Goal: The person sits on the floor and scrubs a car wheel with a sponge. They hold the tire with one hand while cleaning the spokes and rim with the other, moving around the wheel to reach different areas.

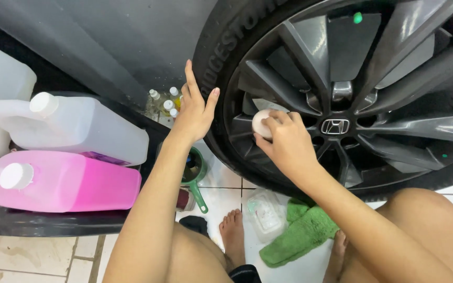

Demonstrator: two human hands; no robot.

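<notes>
Head view: right hand (284,142) has its fingers curled around a small round white applicator pad (261,123), pressed against a dark grey alloy wheel spoke (289,105) at about 9 o'clock from the chrome hub badge (335,126). Left hand (195,110) is flat, fingers spread and holding nothing, braced on the black tyre sidewall (213,68) at 9 o'clock of the wheel. Risks, my read: the pad could slip off the spoke edge into the gap behind and pick up grit, which would then scratch the finish; bare feet on white floor tiles (27,257) beside liquids suggest a slip hazard. Containers: at 9 o'clock of the frame, a clear plastic jug with white cap (79,126) lies on its side, a pink-liquid jug with white cap (64,183) below it; small white-capped bottles (166,102) sit near the left hand. At 6 o'clock lie a green microfibre cloth (300,233), a clear plastic tub (264,212) and a green-handled scoop (197,181).
</notes>
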